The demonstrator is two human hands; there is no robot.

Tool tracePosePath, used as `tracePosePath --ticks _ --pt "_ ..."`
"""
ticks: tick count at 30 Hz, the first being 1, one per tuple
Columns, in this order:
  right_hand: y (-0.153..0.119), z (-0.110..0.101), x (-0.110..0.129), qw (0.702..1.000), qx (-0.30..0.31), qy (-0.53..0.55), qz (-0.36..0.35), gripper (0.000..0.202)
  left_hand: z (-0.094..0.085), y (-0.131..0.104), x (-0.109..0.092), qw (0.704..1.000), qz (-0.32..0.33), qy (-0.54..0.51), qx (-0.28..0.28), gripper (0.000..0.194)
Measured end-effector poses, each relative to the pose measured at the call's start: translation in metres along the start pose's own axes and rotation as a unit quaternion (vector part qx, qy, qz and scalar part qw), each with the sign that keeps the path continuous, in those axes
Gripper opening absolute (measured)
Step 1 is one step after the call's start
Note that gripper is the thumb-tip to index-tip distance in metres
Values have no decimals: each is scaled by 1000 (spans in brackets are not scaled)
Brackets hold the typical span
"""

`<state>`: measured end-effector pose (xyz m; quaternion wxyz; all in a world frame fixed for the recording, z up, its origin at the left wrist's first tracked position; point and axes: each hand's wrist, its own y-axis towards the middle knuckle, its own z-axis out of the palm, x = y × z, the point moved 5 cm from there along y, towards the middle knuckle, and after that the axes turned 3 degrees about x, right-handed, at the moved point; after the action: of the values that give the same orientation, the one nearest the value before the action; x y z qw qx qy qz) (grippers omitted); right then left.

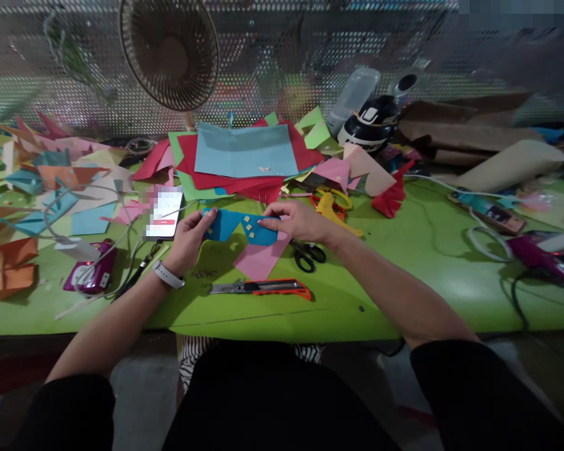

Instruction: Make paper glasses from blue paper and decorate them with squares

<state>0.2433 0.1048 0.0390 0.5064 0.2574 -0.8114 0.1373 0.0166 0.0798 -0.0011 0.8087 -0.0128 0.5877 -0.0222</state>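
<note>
Between both hands stretches a blue paper cutout (222, 224) with small pale square pieces on its face and a notch in its lower edge. My left hand (190, 237) pinches its left end; my right hand (294, 220) grips the right end from above. Under it a pink paper piece (263, 260) lies on the green table (380, 275). Nearer me rests an orange utility knife (263, 287) with its blade out. Black-handled scissors (305, 257) lie just below my right wrist, and a yellow-handled tool (331, 212) sits beyond that wrist.
A stack of coloured paper topped by a light blue sheet (244, 150) stands behind my hands. Left are a lit phone (163, 214), a purple power strip (91, 268) with cables, and paper scraps. A fan (170, 53) stands behind; brown paper (455, 134) lies at right.
</note>
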Motion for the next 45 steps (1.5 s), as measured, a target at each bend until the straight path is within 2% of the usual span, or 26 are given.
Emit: tracePosePath --ticks 5,8,13,17,20,22,26,28,31,33,35,37,41,43,45 --pt "-1 -7 -11 998 -38 41 -2 45 2 1 3 998 -14 -20 62 50" --pt "-1 -10 -10 997 -61 49 -2 43 1 0 2 998 -4 1 62 35" --pt "-4 -13 -10 995 -62 81 4 41 3 -2 2 996 -17 12 82 28" --pt "-7 -23 -8 992 -77 103 1 40 5 -2 2 993 -46 -1 108 43" --pt "-10 -33 -8 992 -73 103 3 38 1 0 2 995 -45 -9 90 39" --pt "-13 -45 -7 991 -109 76 -25 35 -1 1 1 997 -30 4 74 34" --pt "-23 -83 -2 958 -262 -49 -102 26 -4 3 -1 998 -19 13 52 30" --pt "-24 -98 -3 951 -281 -76 -104 25 -4 4 -2 999 -21 8 40 28" --pt "-20 -118 -14 952 -295 -19 -74 28 -4 5 -2 999 -29 6 25 27" --pt "-18 -132 -24 942 -333 16 -44 31 -5 5 -1 999 -35 9 20 27" --pt "-15 -148 -33 925 -379 7 -24 35 -7 6 0 999 -41 15 15 27" --pt "-13 -168 -39 900 -433 -42 -22 39 -10 7 2 999 -48 21 11 28" --pt "-3 -211 -46 822 -537 -187 -19 40 -13 7 5 998 -62 23 11 30" --pt "8 -223 -50 798 -543 -259 17 36 -13 7 6 997 -67 22 12 30" --pt "23 -225 -54 799 -500 -325 74 32 -13 6 7 997 -71 22 14 29"
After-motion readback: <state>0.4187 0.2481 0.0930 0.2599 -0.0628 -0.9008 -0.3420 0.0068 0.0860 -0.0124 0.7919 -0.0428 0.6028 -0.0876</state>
